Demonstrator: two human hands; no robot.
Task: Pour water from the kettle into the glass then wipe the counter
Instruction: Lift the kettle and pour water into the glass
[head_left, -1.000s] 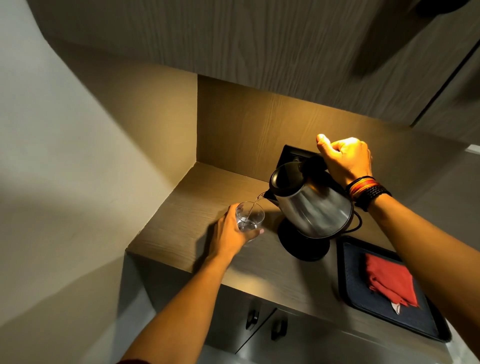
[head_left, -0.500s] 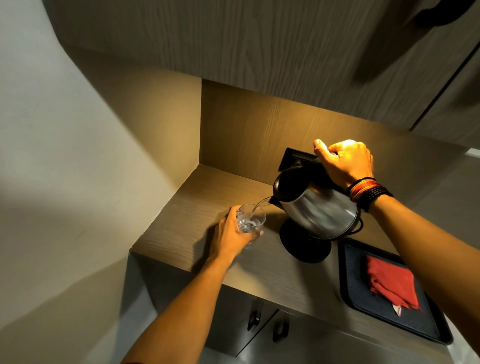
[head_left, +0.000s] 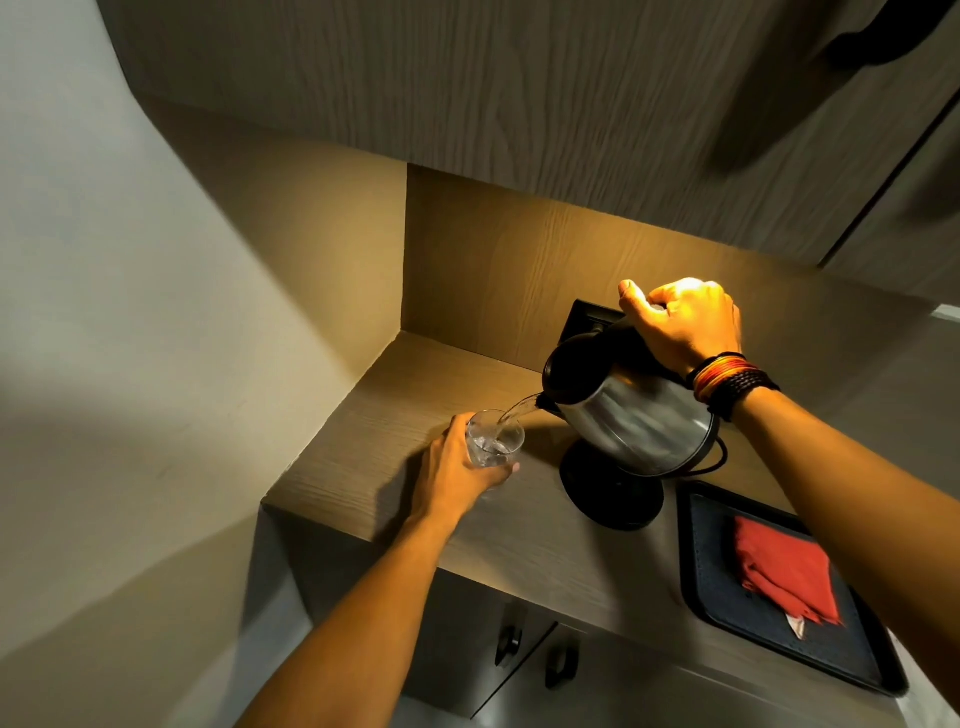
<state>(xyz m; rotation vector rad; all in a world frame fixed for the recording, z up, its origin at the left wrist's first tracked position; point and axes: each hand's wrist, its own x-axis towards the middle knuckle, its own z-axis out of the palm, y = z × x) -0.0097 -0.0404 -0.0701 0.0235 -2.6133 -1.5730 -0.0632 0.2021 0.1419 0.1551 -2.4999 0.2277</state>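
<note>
A steel kettle (head_left: 636, 415) with a black lid hangs tilted to the left above its round black base (head_left: 608, 493). My right hand (head_left: 683, 325) grips its black handle from above. A stream of water runs from the spout into a clear glass (head_left: 496, 441) that stands on the wooden counter (head_left: 374, 431). My left hand (head_left: 454, 470) wraps around the glass from the left and front. Some water shows inside the glass. A folded red cloth (head_left: 782, 571) lies on a dark tray (head_left: 706, 592) at the right.
A wall closes off the counter on the left, and a wooden back panel stands behind it. Upper cabinets (head_left: 519, 93) hang low overhead. Lower cabinet doors with two black handles (head_left: 535, 652) sit below the counter's front edge. The kettle's cord curls at its right.
The kettle has tipped further to the left and its water stream into the glass has grown thicker. My left hand stays around the glass.
</note>
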